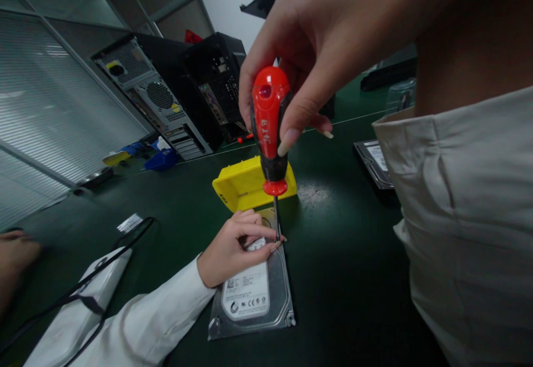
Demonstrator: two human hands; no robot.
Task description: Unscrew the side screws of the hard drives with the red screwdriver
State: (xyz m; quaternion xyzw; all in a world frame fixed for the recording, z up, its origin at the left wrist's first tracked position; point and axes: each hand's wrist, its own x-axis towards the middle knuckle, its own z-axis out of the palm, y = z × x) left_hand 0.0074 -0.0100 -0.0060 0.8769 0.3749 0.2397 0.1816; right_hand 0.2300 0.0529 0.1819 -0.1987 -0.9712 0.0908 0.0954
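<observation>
My right hand [300,61] is closed around the red and black handle of a screwdriver [268,117], held upright with its shaft pointing down. The tip reaches the right edge of a hard drive [281,295] lying label up on the green table. My left hand [237,242] rests on the drive, thumb and forefinger pinched at the lower end of the shaft. Whether a small screw sits between those fingertips is hidden. Just behind the drive, a yellow plastic bin [237,184] lies with its hollow facing me.
Two black computer cases [162,95] stand at the back. Another hard drive [372,161] lies to the right. On the left are a white box-shaped device [83,306], a black cable [104,261] and another person's blurred hand [16,253]. Blue bins [162,159] sit farther back.
</observation>
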